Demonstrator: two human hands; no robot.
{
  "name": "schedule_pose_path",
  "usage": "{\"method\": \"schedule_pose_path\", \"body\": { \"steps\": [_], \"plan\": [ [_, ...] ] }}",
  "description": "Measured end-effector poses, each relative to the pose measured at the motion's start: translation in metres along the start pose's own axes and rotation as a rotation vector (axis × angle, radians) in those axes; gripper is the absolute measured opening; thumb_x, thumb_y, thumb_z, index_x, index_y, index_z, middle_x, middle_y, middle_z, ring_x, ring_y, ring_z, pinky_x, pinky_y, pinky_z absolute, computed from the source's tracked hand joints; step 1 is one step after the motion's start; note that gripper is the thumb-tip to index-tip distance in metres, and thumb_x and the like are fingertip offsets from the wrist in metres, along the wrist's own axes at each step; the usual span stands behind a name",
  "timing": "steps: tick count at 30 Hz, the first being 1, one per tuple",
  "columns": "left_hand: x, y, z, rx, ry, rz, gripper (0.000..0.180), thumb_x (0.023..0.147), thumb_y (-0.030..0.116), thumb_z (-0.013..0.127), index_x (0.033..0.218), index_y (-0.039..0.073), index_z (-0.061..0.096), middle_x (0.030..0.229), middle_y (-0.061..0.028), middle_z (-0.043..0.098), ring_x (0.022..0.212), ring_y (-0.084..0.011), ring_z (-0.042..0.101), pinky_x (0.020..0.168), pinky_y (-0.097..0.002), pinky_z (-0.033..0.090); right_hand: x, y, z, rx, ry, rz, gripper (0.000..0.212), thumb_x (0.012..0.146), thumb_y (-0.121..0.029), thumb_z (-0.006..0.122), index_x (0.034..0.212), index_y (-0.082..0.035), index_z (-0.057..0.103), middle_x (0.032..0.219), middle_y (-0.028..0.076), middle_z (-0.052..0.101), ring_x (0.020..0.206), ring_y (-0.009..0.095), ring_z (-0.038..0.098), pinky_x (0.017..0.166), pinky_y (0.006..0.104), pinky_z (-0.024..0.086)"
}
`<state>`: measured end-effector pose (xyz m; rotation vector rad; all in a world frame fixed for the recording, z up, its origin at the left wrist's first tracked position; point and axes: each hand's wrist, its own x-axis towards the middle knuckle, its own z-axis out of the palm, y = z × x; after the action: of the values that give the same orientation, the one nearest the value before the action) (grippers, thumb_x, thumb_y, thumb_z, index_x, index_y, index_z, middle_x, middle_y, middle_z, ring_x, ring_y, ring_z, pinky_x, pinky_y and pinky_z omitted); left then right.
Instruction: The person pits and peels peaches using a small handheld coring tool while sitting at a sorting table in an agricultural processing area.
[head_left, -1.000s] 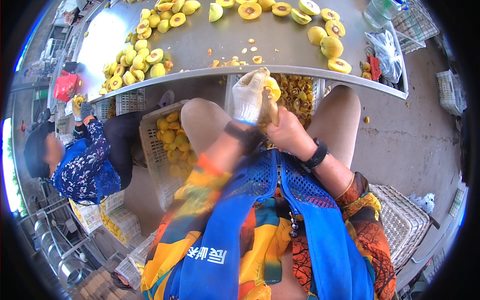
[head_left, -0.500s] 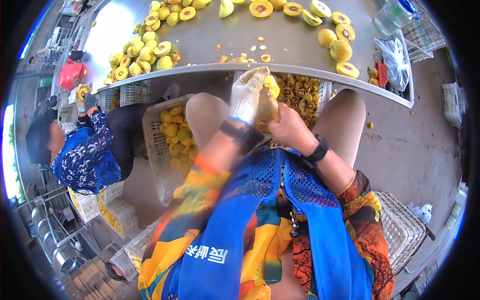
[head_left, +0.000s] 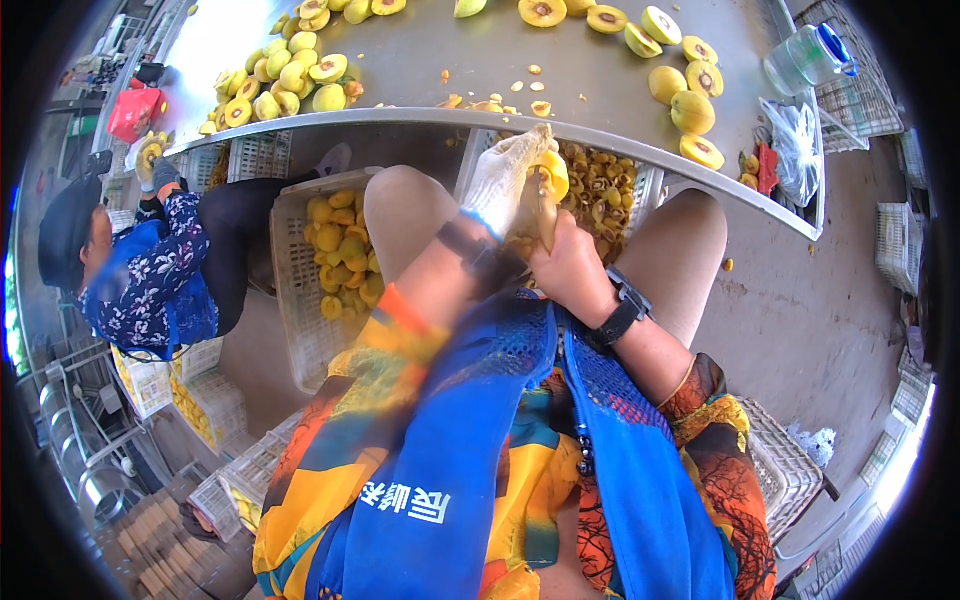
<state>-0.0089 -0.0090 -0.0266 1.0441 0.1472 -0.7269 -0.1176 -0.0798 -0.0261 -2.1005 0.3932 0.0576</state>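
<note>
My left hand (head_left: 503, 180), in a white knit glove, is closed around a yellow peach half (head_left: 555, 178). In my bare right hand (head_left: 572, 262) is a wooden-handled pitting tool (head_left: 547, 215), gripped by its handle. The tool's upper end meets the peach half; its working tip is hidden. Both hands are just in front of the table edge, above a crate (head_left: 648, 190) filled with yellow-brown peach scraps. On the metal table (head_left: 450, 70) are cut peach halves (head_left: 702, 152), cut side up or down, with small pit bits around them.
A crate of yellow peach halves (head_left: 345, 250) stands by my left knee. A clear jug with a blue lid (head_left: 808, 60) and a plastic bag (head_left: 795, 150) are at the table's right end. At the left, a co-worker (head_left: 160, 270) holds fruit. Another crate (head_left: 785, 460) stands behind my right side.
The view has shifted slightly, moving the table contents rightward and down in the picture. My hands stay together at the peach half, which now shows more of its yellow side.
</note>
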Motion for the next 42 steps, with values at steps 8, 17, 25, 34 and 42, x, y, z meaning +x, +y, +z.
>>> {"method": "schedule_pose_path", "body": {
  "steps": [8, 17, 25, 34, 42],
  "plan": [
    [-0.001, -0.008, 0.001, 0.148, 0.18, 0.174, 0.025, 0.086, 0.025, 0.061, 0.081, 0.0, 0.06, 0.066, -0.0068, 0.059, 0.053, -0.0125, 0.056, 0.046, -0.0261, 0.044, 0.008, -0.01, -0.013, -0.044, -0.158, -0.001, 0.024, 0.076, -0.01, 0.051, 0.09, 0.008, 0.046, 0.075, 0.033, 0.056, 0.076, 0.047, 0.056, 0.068, 0.0464, 0.046],
    [0.002, 0.006, -0.009, -0.035, -0.031, -0.03, 0.033, 0.09, 0.031, 0.053, 0.087, -0.001, 0.058, 0.07, -0.0083, 0.06, 0.06, -0.0147, 0.056, 0.053, -0.0249, 0.045, 0.009, -0.017, -0.015, -0.066, -0.127, 0.006, 0.025, 0.078, -0.012, 0.051, 0.09, 0.009, 0.05, 0.075, 0.029, 0.058, 0.074, 0.038, 0.06, 0.068, 0.042, 0.047],
    [0.003, 0.011, -0.024, -0.26, -0.144, 0.003, 0.02, 0.088, 0.022, 0.057, 0.091, 0.002, 0.056, 0.083, -0.0093, 0.059, 0.066, -0.0179, 0.057, 0.054, -0.0265, 0.045, 0.02, -0.032, -0.021, 0.036, -0.181, -0.069, 0.023, 0.078, -0.012, 0.052, 0.092, 0.005, 0.051, 0.073, 0.021, 0.059, 0.068, 0.028, 0.061, 0.063, 0.0367, 0.047],
    [-0.001, -0.005, -0.012, 0.42, 0.121, 0.44, 0.009, 0.081, 0.008, 0.061, 0.085, 0.0, 0.061, 0.069, -0.0076, 0.06, 0.057, -0.014, 0.056, 0.05, -0.0254, 0.046, 0.014, -0.032, -0.026, 0.722, -0.48, 0.534, 0.019, 0.079, -0.009, 0.049, 0.092, 0.003, 0.046, 0.064, 0.007, 0.051, 0.043, 0.012, 0.049, 0.037, 0.0269, 0.042],
    [-0.004, 0.01, -0.022, 0.108, -0.017, -0.011, 0.024, 0.087, 0.02, 0.056, 0.087, -0.004, 0.06, 0.071, -0.0078, 0.062, 0.057, -0.0128, 0.055, 0.054, -0.0233, 0.043, 0.004, 0.013, 0.013, -0.075, -0.08, -0.139, 0.02, 0.077, -0.008, 0.049, 0.091, 0.006, 0.045, 0.06, 0.007, 0.053, 0.044, 0.014, 0.053, 0.039, 0.0288, 0.044]
  ]
}}
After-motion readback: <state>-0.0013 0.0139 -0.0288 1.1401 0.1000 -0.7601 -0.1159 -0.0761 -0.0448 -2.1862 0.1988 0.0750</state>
